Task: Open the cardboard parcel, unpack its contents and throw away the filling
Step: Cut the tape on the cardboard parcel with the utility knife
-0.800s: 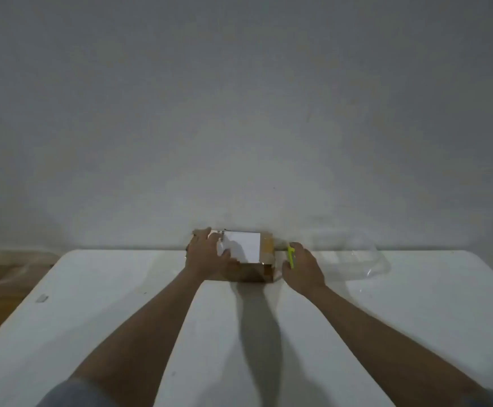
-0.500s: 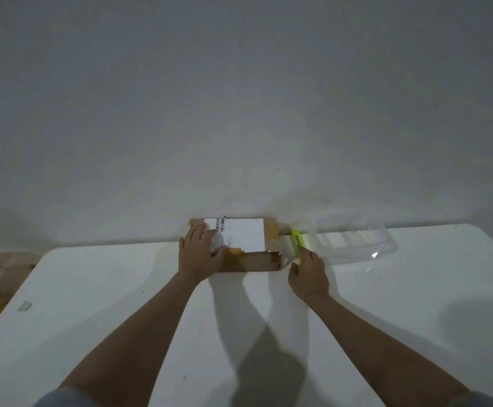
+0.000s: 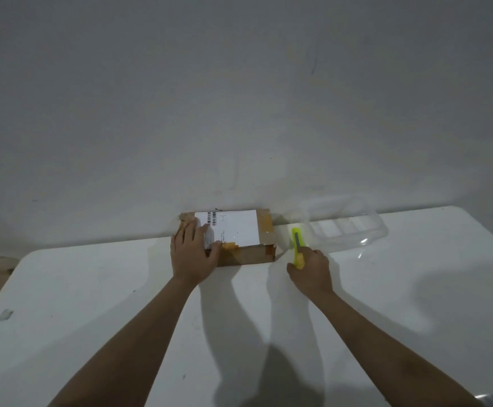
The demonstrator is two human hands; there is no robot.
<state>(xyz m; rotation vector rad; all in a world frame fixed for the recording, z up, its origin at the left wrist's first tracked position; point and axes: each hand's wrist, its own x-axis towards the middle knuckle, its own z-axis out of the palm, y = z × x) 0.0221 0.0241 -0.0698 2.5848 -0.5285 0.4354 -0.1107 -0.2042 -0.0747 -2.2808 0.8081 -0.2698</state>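
Observation:
A small brown cardboard parcel [image 3: 249,254] with a white shipping label and yellow tape lies closed at the far edge of the white table [image 3: 92,304], against the wall. My left hand [image 3: 193,254] lies flat on its left end, fingers spread over the lid. My right hand [image 3: 312,271] is just right of the parcel, closed around a yellow-green utility knife [image 3: 297,243] that points away from me, beside the parcel's right end and apart from it.
A clear plastic tray [image 3: 345,227] rests at the back right, just beyond the knife. A small grey scrap [image 3: 5,314] lies near the table's left edge. The wall stands right behind the parcel. Brown floor shows past the left edge.
The view has tilted down, so the table sits higher in frame. My left hand has spread flatter on the parcel's left end. My right hand with the knife has drawn slightly back and right.

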